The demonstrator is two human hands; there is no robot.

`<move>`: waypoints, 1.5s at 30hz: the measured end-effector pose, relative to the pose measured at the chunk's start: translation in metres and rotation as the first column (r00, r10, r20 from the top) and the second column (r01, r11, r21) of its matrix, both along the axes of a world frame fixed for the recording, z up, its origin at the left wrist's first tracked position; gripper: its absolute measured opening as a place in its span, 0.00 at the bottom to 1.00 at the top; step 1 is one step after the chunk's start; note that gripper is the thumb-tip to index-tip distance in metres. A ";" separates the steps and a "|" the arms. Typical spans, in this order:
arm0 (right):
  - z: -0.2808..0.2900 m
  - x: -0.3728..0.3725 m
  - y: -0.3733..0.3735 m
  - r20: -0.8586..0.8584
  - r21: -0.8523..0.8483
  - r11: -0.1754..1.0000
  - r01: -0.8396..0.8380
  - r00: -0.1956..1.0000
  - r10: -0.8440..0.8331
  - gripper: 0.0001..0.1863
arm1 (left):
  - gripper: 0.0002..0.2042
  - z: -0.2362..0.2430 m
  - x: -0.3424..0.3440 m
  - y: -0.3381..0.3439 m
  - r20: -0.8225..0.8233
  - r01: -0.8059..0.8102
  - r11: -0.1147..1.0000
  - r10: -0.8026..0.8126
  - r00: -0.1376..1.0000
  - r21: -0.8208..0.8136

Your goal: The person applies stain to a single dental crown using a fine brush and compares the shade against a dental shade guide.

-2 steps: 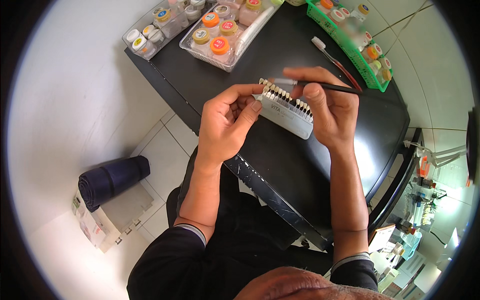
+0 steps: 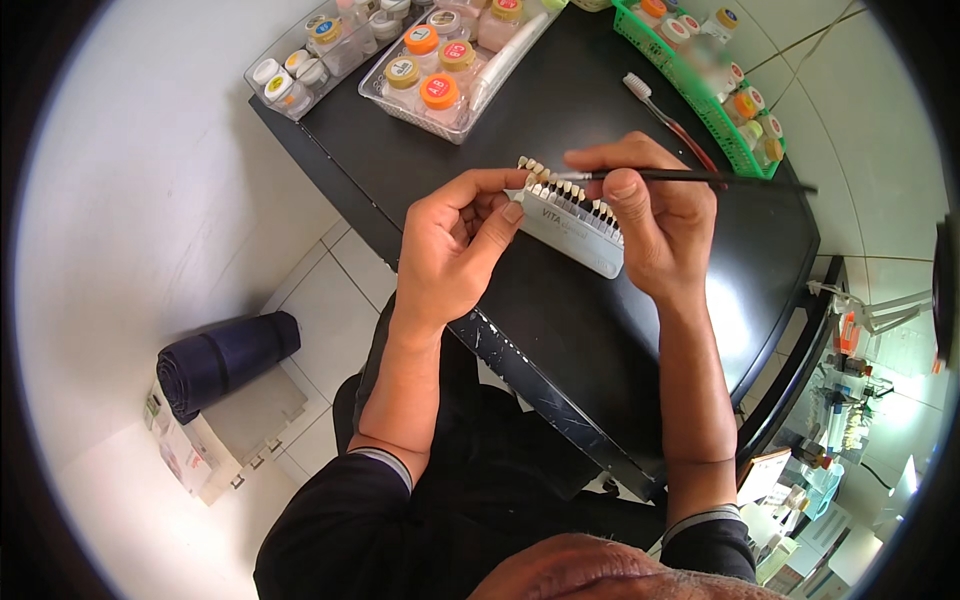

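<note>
the shade guide (image 2: 568, 238) sits near the middle of the frame on the black table (image 2: 570, 345) – a pale grey, slanting holder with a row of small cream, tooth-shaped tabs (image 2: 605, 211) along its top. right of centre, the right hand (image 2: 668, 215) pinches a slim brush (image 2: 745, 182) between thumb and fingers – long black handle running rightward, pale head pointing left by the tabs. the left hand (image 2: 450, 245) bends thumb and forefinger toward the holder's left end; whether they pinch anything, i cannot tell.
</note>
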State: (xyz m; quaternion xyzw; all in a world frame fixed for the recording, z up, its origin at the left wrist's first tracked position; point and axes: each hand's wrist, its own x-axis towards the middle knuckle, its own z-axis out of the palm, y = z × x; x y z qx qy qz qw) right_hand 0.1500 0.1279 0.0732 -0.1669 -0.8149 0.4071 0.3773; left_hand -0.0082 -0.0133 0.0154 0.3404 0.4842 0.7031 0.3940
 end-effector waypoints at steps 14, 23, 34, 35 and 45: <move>-0.002 -0.005 -0.008 0.036 0.203 0.975 0.094 0.994 -0.104 0.07 | 0.10 0.002 -0.002 -0.003 -0.030 0.002 1.000 -0.002 1.000 -0.010; -0.004 -0.008 -0.013 0.093 0.173 0.962 0.213 0.968 -0.231 0.08 | 0.11 -0.001 -0.002 -0.004 -0.056 0.004 0.997 -0.008 0.998 -0.076; -0.004 -0.008 -0.014 0.083 0.176 0.968 0.179 0.977 -0.195 0.08 | 0.11 0.000 -0.001 -0.004 -0.058 0.003 0.995 -0.009 0.998 -0.101; -0.005 -0.009 -0.014 0.092 0.196 0.958 0.211 0.968 -0.232 0.08 | 0.11 -0.002 -0.001 -0.004 -0.076 -0.004 0.996 -0.003 0.997 -0.094; 0.000 -0.006 -0.012 0.051 0.216 0.962 0.169 0.982 -0.184 0.09 | 0.11 0.003 -0.002 -0.005 -0.050 0.005 0.993 -0.011 0.999 -0.120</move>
